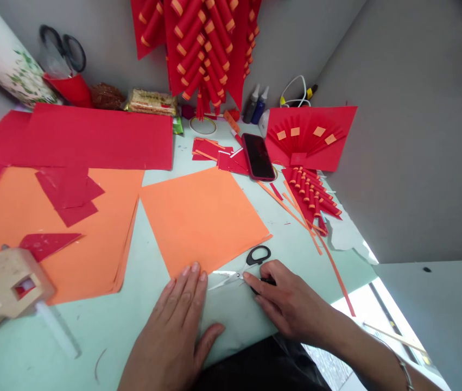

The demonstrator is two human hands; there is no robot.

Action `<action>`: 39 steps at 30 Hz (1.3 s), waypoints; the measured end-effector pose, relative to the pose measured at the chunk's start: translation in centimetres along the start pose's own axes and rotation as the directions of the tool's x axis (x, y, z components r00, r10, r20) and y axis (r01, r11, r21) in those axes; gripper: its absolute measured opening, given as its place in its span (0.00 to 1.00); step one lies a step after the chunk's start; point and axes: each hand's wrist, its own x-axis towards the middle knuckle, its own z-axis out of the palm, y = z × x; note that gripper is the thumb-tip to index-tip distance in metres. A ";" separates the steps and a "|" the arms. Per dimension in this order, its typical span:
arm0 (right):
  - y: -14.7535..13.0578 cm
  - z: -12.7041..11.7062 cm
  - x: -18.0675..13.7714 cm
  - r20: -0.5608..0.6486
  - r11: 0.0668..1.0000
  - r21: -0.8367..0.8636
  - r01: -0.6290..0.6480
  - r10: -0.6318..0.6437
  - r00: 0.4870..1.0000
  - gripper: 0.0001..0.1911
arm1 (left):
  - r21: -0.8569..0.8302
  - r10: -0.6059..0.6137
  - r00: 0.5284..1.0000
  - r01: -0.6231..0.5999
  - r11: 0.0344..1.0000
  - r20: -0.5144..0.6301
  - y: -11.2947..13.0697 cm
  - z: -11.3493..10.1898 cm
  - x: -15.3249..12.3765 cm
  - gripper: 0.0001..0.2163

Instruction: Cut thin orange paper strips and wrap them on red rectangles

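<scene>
Fingers stretched out, my left hand (177, 320) lies flat, its fingertips over the near corner of an orange sheet of paper (206, 217). My right hand (288, 301) grips one black handle loop of a pair of scissors (239, 275), partly hiding it. The other loop stands free, and the blades point left toward my left hand, slightly apart, just below the paper's near edge. A stack of orange paper (100, 260) lies to the left with red paper scraps (71, 190) on top.
A glue gun (14, 282) with a white glue stick lies at left. Behind are large red sheets (104, 136), a phone (257, 157) and a red cup (70, 89) holding scissors. Orange strips (296, 209) and a small firecracker decoration (312, 193) lie right; a larger decoration (204, 49) hangs behind.
</scene>
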 end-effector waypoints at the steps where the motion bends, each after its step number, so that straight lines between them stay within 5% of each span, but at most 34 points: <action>1: 0.0 0.0 0.0 0.001 1.000 0.010 -0.005 0.005 1.000 0.25 | 0.001 0.002 1.000 -0.002 1.000 0.000 0.0 0.0 0.0 0.33; 16: 1.0 -0.4 0.5 -0.103 1.000 -0.001 0.017 -0.017 0.994 0.24 | -0.040 0.043 0.999 -0.043 0.998 -0.007 0.3 -0.1 1.7 0.29; 39: 0.6 -0.3 0.0 -0.087 0.999 -0.039 0.018 -0.021 0.996 0.23 | -0.025 0.048 0.998 -0.049 0.999 -0.030 0.2 0.4 0.9 0.29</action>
